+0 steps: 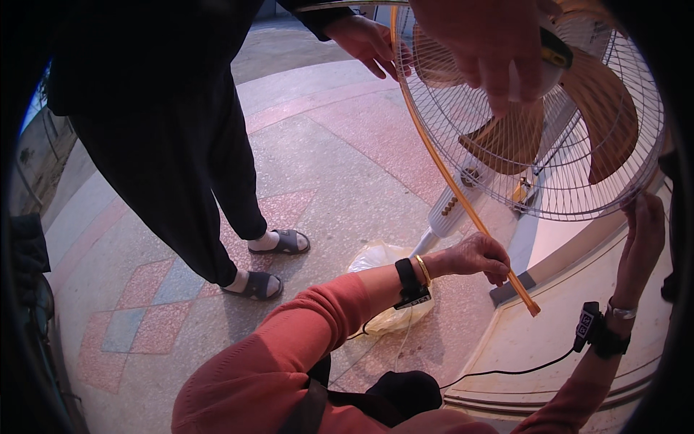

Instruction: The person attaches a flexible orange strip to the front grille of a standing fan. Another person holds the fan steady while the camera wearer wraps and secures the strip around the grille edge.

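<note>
Right of centre in the frame, grips a long, narrow, amber-orange flexible strip (444, 168) near its lower end with the curled, closed fingers of the left hand (471, 257). Course of strip: from the upper edge of the frame, down past the left side of a round, silver wire fan cage (564, 192), to a free end just beyond the left hand. At the right of the frame, touches the lower rim of the cage with the upward-extended fingers of the right hand (642, 235); cannot tell whether pinching or only resting there. Location of cage: upper right of the frame, with broad, brown fan blades (607, 116) inside. Below cage: white plastic fan column (452, 206) with a row of brown buttons, above a slim white pole (428, 242). At top right, in front of the cage: downward-pointing hand of another person (491, 50); cannot tell the grip. At top centre: outstretched hand with slightly parted fingers (365, 45), from a dark sleeve, beside cage and strip. Below centre: translucent, pale-yellow plastic bag (372, 258), on a pink, grey and blue speckled floor (347, 159). At lower right: flat beige panel (520, 354), beneath a thin black cable (520, 371).
</note>
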Action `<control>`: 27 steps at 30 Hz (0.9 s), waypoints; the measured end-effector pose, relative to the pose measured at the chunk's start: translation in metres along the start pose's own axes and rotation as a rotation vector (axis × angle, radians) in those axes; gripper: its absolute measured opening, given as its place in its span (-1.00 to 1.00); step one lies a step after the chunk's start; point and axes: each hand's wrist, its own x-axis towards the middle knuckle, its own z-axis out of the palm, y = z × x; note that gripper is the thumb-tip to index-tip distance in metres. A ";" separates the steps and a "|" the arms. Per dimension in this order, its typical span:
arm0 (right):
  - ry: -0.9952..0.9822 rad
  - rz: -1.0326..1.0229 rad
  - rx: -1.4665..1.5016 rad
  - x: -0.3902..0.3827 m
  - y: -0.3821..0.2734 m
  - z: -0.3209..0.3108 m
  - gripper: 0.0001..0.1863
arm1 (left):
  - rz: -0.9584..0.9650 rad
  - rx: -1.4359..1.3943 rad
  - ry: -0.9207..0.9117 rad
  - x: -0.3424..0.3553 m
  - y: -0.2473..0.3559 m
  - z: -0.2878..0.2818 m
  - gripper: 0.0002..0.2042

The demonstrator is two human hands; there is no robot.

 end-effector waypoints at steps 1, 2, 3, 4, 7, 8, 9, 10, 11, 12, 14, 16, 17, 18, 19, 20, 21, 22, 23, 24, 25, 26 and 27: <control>0.017 -0.003 -0.034 0.000 -0.002 0.001 -0.75 | -0.007 0.022 0.020 -0.001 0.001 -0.004 -0.83; 0.021 0.076 0.086 0.001 -0.004 0.000 -0.77 | -0.002 0.024 0.003 -0.002 0.002 -0.006 -0.83; 0.054 0.228 0.265 0.001 -0.007 0.002 -0.78 | -0.001 0.036 0.005 -0.005 0.002 -0.007 -0.84; 0.053 0.321 0.336 0.002 -0.008 0.002 -0.79 | -0.007 0.058 0.011 -0.008 0.001 -0.008 -0.84; 0.035 0.123 0.102 0.004 -0.015 0.001 -0.74 | -0.006 0.073 0.024 -0.015 0.002 -0.009 -0.86; 0.054 0.277 0.281 0.005 -0.018 0.001 -0.73 | -0.014 0.085 0.034 -0.016 0.003 -0.008 -0.87; 0.101 0.409 0.428 0.005 -0.020 0.001 -0.72 | -0.007 0.074 0.038 -0.017 0.004 -0.008 -0.87; 0.148 0.540 0.577 0.006 -0.023 0.001 -0.70 | -0.014 0.072 0.035 -0.017 0.005 -0.008 -0.87; 0.138 0.555 0.584 0.007 -0.025 0.001 -0.71 | -0.019 0.076 0.035 -0.018 0.006 -0.007 -0.88; 0.125 0.569 0.592 0.008 -0.027 0.001 -0.72 | -0.021 0.086 0.041 -0.019 0.007 -0.006 -0.88; 0.118 0.601 0.629 0.009 -0.030 0.000 -0.72 | -0.022 0.089 0.029 -0.020 0.008 -0.004 -0.88; 0.141 0.635 0.675 0.011 -0.033 0.000 -0.72 | -0.021 0.095 0.023 -0.020 0.009 -0.001 -0.89; 0.137 0.634 0.698 0.011 -0.034 -0.001 -0.72 | -0.026 0.082 0.009 -0.020 0.010 0.000 -0.89; 0.139 0.632 0.708 0.012 -0.035 -0.001 -0.72 | -0.014 0.085 0.005 -0.019 0.010 0.000 -0.89; 0.143 0.631 0.717 0.012 -0.036 -0.002 -0.72 | -0.014 0.094 -0.003 -0.018 0.011 0.001 -0.89; 0.138 0.627 0.721 0.013 -0.036 -0.002 -0.72 | -0.019 0.115 -0.003 -0.018 0.013 0.001 -0.89; 0.133 0.625 0.724 0.013 -0.037 -0.003 -0.72 | -0.015 0.117 -0.010 -0.019 0.013 0.003 -0.89; 0.130 0.623 0.728 0.013 -0.037 -0.003 -0.72 | -0.016 0.133 -0.010 -0.021 0.015 0.005 -0.89; 0.129 0.623 0.729 0.014 -0.038 -0.003 -0.72 | -0.013 0.157 -0.002 -0.023 0.016 0.008 -0.90; 0.128 0.623 0.729 0.014 -0.038 -0.004 -0.72 | 0.001 0.161 -0.013 -0.026 0.017 0.011 -0.90; 0.148 0.637 0.703 0.015 -0.039 -0.004 -0.72 | 0.019 0.171 -0.016 -0.029 0.018 0.016 -0.90; 0.158 0.621 0.726 0.015 -0.041 -0.004 -0.74 | 0.037 0.184 -0.025 -0.032 0.019 0.020 -0.89; 0.186 0.619 0.724 0.015 -0.042 -0.004 -0.76 | 0.038 0.187 -0.011 -0.033 0.020 0.024 -0.89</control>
